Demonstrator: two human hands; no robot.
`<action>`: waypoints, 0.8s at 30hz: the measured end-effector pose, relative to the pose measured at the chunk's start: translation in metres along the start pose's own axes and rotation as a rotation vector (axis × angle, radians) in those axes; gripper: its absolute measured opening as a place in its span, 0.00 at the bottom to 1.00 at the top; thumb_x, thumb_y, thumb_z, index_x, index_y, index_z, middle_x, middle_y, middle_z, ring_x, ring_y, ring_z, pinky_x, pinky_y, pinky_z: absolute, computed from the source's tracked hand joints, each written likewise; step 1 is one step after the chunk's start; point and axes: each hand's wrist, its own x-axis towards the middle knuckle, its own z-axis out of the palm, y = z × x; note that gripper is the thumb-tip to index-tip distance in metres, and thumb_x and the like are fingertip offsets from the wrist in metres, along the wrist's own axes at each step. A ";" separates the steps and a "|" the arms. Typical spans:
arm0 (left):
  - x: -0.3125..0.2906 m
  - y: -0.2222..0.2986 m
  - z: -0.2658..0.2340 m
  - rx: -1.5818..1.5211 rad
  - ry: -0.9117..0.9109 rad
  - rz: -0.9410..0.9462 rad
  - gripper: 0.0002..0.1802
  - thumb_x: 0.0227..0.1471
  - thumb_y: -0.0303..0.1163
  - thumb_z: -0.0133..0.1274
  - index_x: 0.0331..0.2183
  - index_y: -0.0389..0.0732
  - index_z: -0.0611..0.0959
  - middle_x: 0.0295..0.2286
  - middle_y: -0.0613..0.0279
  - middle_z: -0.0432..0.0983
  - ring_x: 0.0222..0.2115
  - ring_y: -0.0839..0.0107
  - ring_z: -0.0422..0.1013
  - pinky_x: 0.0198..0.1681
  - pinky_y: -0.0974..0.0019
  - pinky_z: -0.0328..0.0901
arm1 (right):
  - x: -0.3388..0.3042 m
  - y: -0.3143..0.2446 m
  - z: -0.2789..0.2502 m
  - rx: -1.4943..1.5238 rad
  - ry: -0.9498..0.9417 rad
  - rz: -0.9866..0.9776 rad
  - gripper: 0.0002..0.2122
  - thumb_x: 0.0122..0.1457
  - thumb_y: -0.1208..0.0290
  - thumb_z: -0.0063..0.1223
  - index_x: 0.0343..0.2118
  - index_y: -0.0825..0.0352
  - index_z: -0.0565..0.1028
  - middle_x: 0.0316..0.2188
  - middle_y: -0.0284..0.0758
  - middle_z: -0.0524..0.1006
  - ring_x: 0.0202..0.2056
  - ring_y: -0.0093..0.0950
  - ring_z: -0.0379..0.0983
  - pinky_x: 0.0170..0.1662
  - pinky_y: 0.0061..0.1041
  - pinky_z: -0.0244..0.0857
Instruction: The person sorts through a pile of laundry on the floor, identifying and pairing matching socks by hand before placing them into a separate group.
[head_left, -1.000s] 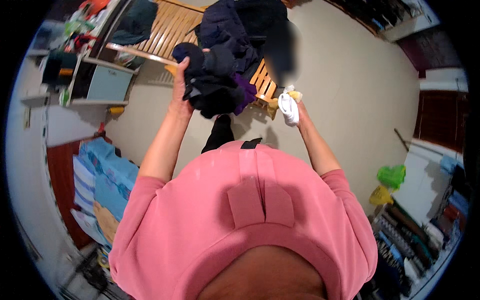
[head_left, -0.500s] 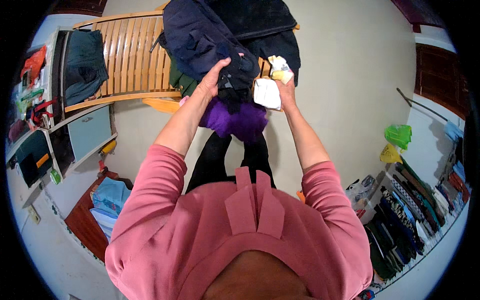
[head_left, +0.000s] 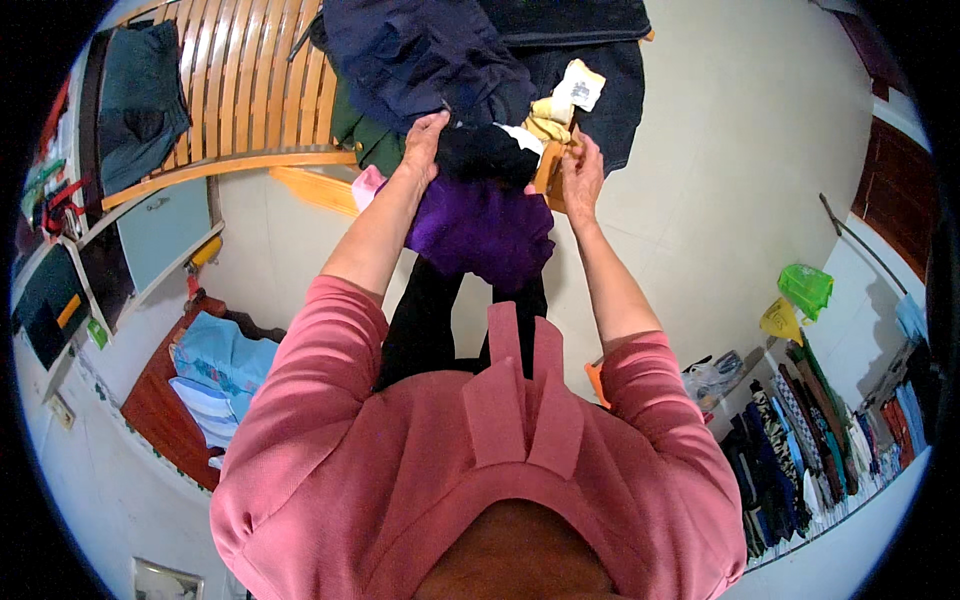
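Observation:
My left hand [head_left: 425,145] is closed on the near edge of a dark navy garment [head_left: 420,65] spread over the bench. Just right of it lies a bunched black cloth [head_left: 485,155] with a small white cloth [head_left: 527,142] at its edge. My right hand [head_left: 582,178] has loosely bent fingers held apart, their tips by a yellow cloth [head_left: 548,122]. Beyond that, a white cloth piece with a printed patch [head_left: 583,86] rests on black clothing [head_left: 612,105]. A fluffy purple cloth [head_left: 480,228] hangs in front of my knees.
Dark trousers [head_left: 142,105] lie at the far end of the slatted wooden bench [head_left: 255,80]. A green garment [head_left: 370,140] peeks out beside the navy one. Cabinets [head_left: 165,225] stand on the left. Folded clothes [head_left: 800,430] line the right wall, near green and yellow bags [head_left: 805,288].
The white cloth that was in my right hand now shows by the black cloth. The yellow and white pieces sit farther from my palm, and my right fingers have loosened.

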 end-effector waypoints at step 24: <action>-0.072 0.085 -0.037 -0.092 -0.111 0.404 0.12 0.49 0.19 0.52 0.39 0.36 0.79 0.36 0.59 0.78 0.38 0.70 0.74 0.44 0.68 0.68 | 0.015 -0.107 -0.008 0.734 -0.408 0.396 0.26 0.63 0.71 0.45 0.62 0.67 0.55 0.32 0.30 0.73 0.25 0.19 0.71 0.29 0.18 0.68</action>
